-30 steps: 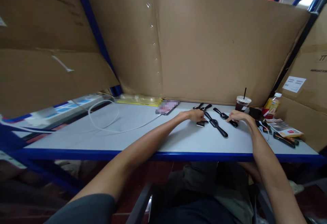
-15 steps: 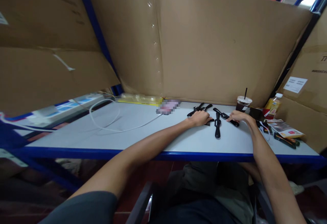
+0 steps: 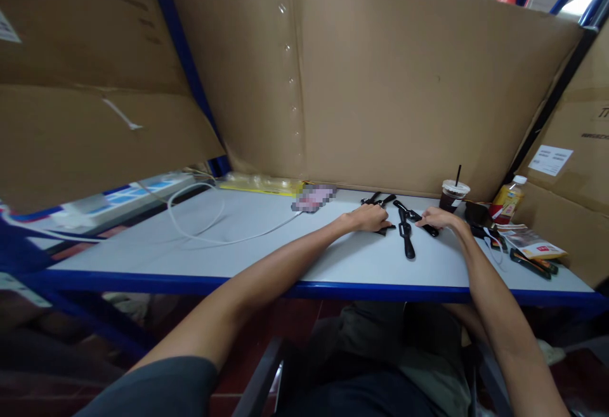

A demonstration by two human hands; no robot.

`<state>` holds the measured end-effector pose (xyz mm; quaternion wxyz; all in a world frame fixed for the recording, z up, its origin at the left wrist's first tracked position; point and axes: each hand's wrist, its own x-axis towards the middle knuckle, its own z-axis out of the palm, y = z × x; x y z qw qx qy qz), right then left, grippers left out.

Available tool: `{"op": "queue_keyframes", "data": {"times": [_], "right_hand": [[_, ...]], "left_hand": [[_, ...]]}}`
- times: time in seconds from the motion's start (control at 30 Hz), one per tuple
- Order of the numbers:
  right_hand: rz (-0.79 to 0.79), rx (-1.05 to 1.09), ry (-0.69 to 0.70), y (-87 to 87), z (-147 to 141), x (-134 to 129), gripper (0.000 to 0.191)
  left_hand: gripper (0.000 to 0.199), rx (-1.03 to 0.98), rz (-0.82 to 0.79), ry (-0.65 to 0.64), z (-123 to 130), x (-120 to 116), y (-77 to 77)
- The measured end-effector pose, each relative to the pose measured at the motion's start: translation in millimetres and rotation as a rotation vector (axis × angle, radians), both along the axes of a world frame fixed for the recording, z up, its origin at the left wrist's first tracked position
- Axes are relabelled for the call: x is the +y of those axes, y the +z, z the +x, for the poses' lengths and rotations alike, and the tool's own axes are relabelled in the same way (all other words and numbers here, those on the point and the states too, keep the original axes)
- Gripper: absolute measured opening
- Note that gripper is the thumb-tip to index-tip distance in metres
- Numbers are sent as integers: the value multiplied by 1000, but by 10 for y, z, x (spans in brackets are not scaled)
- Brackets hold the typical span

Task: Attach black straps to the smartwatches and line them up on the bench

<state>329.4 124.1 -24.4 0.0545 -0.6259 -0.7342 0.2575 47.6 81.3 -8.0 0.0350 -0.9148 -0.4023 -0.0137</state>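
Note:
My left hand [image 3: 372,218] is closed and resting on the table, with the dark end of a black spokeshave sticking out past its fingers. Most of that tool is hidden under the hand. My right hand [image 3: 436,218] has its fingers bent and pressed together on a second black spokeshave [image 3: 428,227], which lies slantwise on the tabletop. Between the hands another spokeshave [image 3: 405,234] lies lengthwise, its upper end close to the slanted one. Just behind my left hand are more black-handled tools [image 3: 387,200], partly covered.
A lidded drink cup [image 3: 453,196] with a straw and a bottle [image 3: 511,198] stand at the back right. Packets [image 3: 535,242] lie near the right edge. A phone [image 3: 314,198] on a white cable [image 3: 247,239] is left of centre. Cardboard [image 3: 371,87] walls the back.
The slanted spokeshave has shifted slightly left with my right hand, and the near end of the middle one has swung a little to the right. My left hand has moved slightly left.

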Motion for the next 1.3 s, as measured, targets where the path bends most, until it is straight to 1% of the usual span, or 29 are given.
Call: {"op": "queue_keyframes", "data": {"times": [0.13, 0.3, 0.43, 0.53, 0.67, 0.73, 0.8, 0.9, 1.0, 1.07, 1.2, 1.3], "right_hand": [[6, 6, 10, -7, -35, -14, 38], [34, -19, -14, 18, 4, -21, 35], [57, -50, -43, 18, 45, -12, 34], [88, -68, -68, -1, 71, 6, 34], [138, -94, -89, -17, 98, 36, 33], [168, -105, -89, -12, 105, 49, 34], [197, -112, -85, 0, 106, 56, 35], [230, -129, -85, 24, 98, 57, 33], [271, -149, -99, 49, 91, 54, 30], [294, -165, -119, 62, 92, 52, 28], [303, -188, -153, 70, 94, 47, 26], [303, -192, -159, 64, 82, 40, 23]], "left_hand": [[35, -10, 28, -20, -6, 21, -29], [27, -38, 86, -26, 6, 65, -103], [25, -103, 141, -43, 31, 15, -78], [27, -155, 177, -155, 73, -95, -25], [19, -153, 68, -364, 175, -263, -12], [15, -161, 36, -409, 232, -319, -43], [17, -192, 27, -411, 278, -343, -89], [30, -232, 36, -418, 315, -330, -167], [39, -220, 41, -445, 318, -280, -240], [39, -210, 53, -431, 303, -233, -273], [35, -219, 116, -328, 249, -119, -286], [32, -227, 114, -309, 205, -36, -289]]}}
